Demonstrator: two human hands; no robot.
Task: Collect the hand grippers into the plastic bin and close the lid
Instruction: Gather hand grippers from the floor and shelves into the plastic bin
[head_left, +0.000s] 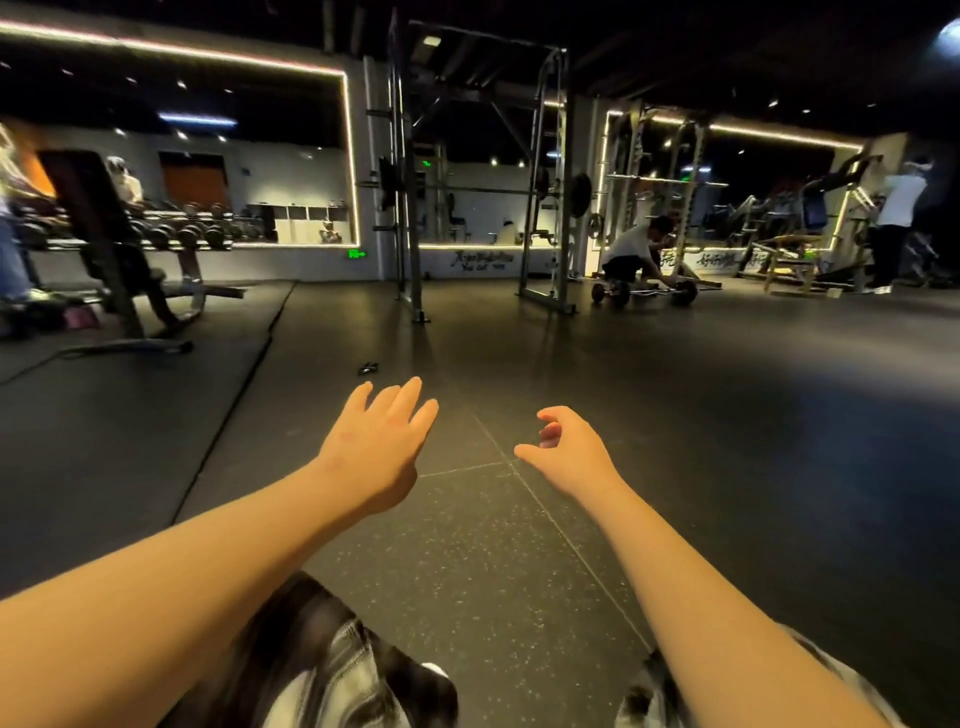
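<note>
Dark rubber gym floor (467, 545), squat rack (540, 208) behind. A small dark thing, seemingly a hand gripper (368, 368), lies out there, just beyond the left hand (376, 452), fingers straight, empty. Right hand (566, 452) loosely curled, holding nothing.

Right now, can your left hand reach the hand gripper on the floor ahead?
Probably not yet: nothing blocks it, but the hand gripper lies beyond the straight fingers of the left hand.

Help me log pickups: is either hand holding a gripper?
No: the left hand and right hand are both empty, and a small dark object, maybe a gripper, lies on the floor ahead.
</note>
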